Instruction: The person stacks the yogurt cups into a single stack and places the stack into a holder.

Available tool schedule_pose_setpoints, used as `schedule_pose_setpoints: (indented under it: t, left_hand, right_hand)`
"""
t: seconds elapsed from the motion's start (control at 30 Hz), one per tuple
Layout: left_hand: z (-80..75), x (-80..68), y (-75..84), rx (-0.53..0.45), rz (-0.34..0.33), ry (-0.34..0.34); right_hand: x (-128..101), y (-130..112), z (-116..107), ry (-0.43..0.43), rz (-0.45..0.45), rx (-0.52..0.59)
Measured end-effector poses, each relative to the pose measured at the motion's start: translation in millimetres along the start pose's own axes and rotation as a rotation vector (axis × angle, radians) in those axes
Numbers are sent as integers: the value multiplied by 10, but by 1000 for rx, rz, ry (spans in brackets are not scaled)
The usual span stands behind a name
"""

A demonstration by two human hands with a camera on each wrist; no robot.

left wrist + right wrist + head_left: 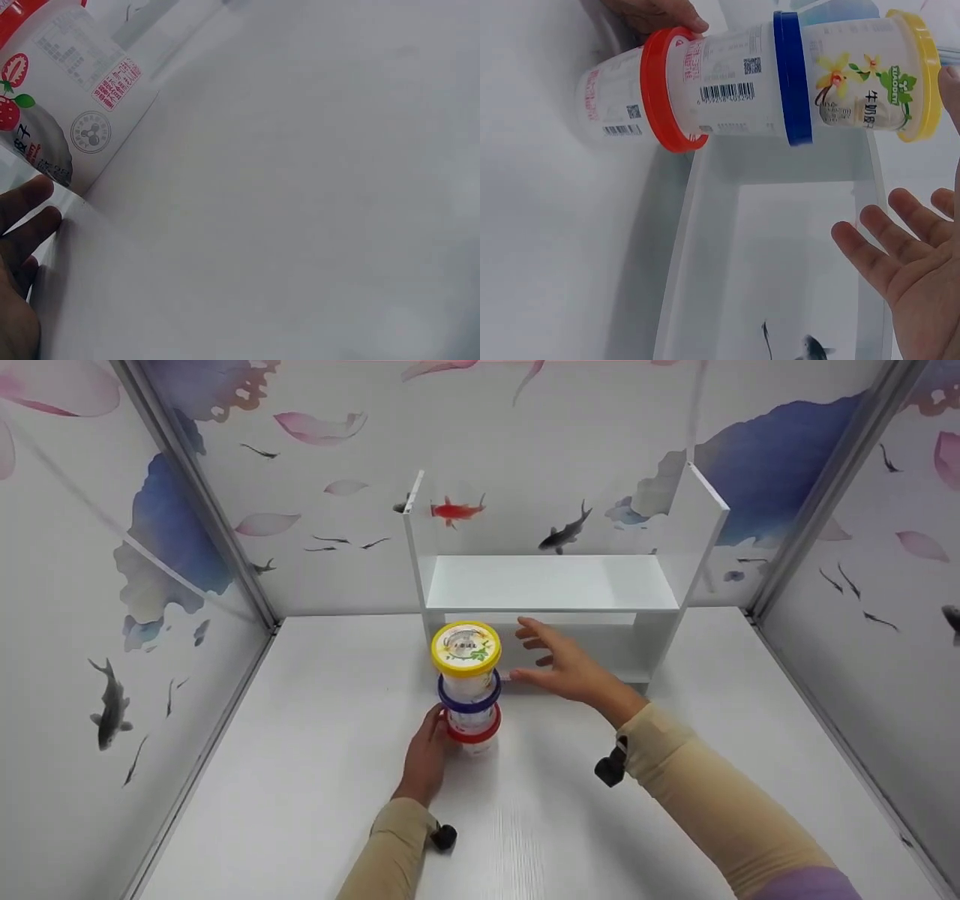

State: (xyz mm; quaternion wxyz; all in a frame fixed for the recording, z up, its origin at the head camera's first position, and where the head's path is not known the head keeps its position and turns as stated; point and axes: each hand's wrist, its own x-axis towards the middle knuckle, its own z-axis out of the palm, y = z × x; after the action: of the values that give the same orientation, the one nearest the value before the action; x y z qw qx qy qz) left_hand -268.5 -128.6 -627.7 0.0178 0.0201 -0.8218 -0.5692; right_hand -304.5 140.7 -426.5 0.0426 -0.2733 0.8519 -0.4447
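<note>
Three white tubs stand stacked on the table. At the top is a yellow-lidded tub (465, 649), in the middle a blue-lidded tub (739, 86), and lowest a red-lidded tub (71, 97) with strawberry pictures. My left hand (425, 755) rests beside the lowest tub, a fingertip at its red lid in the right wrist view; its other fingers lie near the tub's base. To the right of the stack, my right hand (564, 664) is spread with nothing in it. Its thumb comes near the yellow lid in the right wrist view; contact cannot be told.
A white shelf unit (551, 583) with tall side panels stands behind the stack, at the back of the white table (337, 720). Walls printed with fish and petals enclose the table at the left, back and right.
</note>
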Motion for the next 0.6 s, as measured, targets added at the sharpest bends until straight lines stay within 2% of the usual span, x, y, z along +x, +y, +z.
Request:
schedule_pose_setpoints:
  t: [0.17,0.43,0.6]
  left_hand:
    - [-14,-13,6,-18,60,-25]
    - [-12,-29,10,-61,38,-45]
    - [-16,-45,16,-82,25,-56]
  right_hand:
    - [-123,92,-163,46,41,-33]
    - [-356,319,-464,107,11,-87]
    - [-509,446,-678,170,53,-129]
